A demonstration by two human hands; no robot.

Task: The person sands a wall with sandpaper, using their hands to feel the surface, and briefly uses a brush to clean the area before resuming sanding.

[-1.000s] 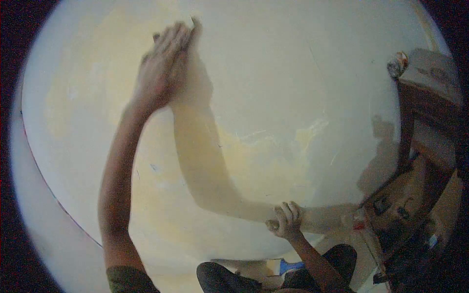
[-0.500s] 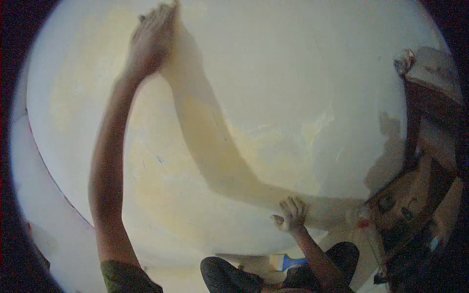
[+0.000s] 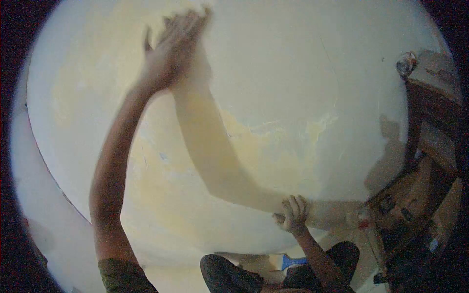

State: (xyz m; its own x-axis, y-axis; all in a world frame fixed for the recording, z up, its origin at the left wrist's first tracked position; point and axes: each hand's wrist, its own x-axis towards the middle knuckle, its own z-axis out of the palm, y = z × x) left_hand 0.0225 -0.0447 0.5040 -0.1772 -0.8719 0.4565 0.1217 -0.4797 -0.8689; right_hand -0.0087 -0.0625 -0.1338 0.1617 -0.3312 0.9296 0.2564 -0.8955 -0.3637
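My left hand (image 3: 176,51) reaches far up over a pale wall (image 3: 273,73) patched with yellow, its thumb out to the side and its fingers stretched along the surface. Motion blurs the fingertips. Lower down, my right hand (image 3: 294,215) rests at the wall with bent fingers spread apart and nothing visible in them. Below it, between my knees, lies a paintbrush (image 3: 293,261) with a blue handle, partly covered by my right forearm.
Wooden furniture (image 3: 414,127) stands on the right, with a crumpled shiny item (image 3: 406,64) on its top. Small dark objects (image 3: 406,210) sit beneath it. My bent knees (image 3: 227,276) are close to the wall's foot. My left arm casts a long shadow.
My left hand has shifted right and slightly down along the wall, its thumb now further from the fingers. My right hand has stayed nearly in place.
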